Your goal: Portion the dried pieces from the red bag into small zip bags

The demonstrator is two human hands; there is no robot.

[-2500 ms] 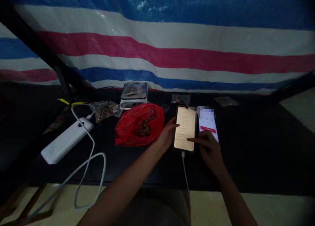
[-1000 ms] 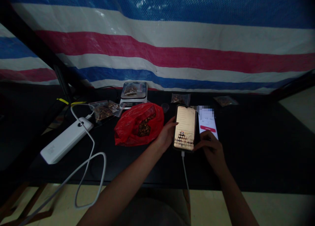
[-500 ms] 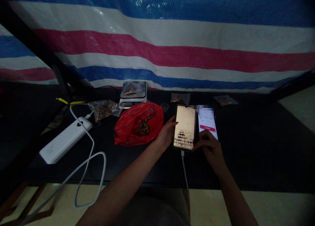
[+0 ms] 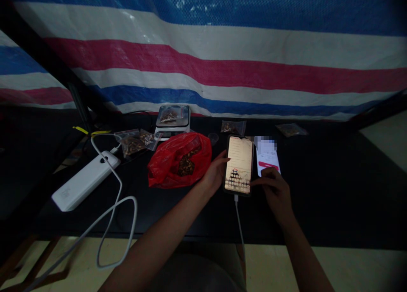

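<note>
My left hand [image 4: 214, 175] is closed around the left edge of a dark-framed smartphone [image 4: 239, 160], its thumb over the side of the screen. A keyboard shows low on that lit screen, and a white cable runs from the phone's lower end. My right hand [image 4: 276, 192] holds nothing; one finger stretches to the lower right of the keyboard while the other fingers are partly bent. Just beyond it lies a second lit phone [image 4: 267, 154], its lower end partly behind the fingers. Left of the left hand, a red plastic bag [image 4: 162, 165] lies open, with small brown pieces [image 4: 187, 162] inside.
A small scale [image 4: 173, 121] bears a clear zip bag [image 4: 170, 114]. More filled zip bags [image 4: 233, 126] lie along the back and left. A white power bank [image 4: 84, 182] with a looping cable [image 4: 135, 211] is at left. Striped sheeting [image 4: 203, 71] hangs behind the black table [image 4: 333, 190].
My right hand's stretched finger has shifted slightly up at the keyboard, and the hand has turned a little. The left hand and the smartphone stay in place.
</note>
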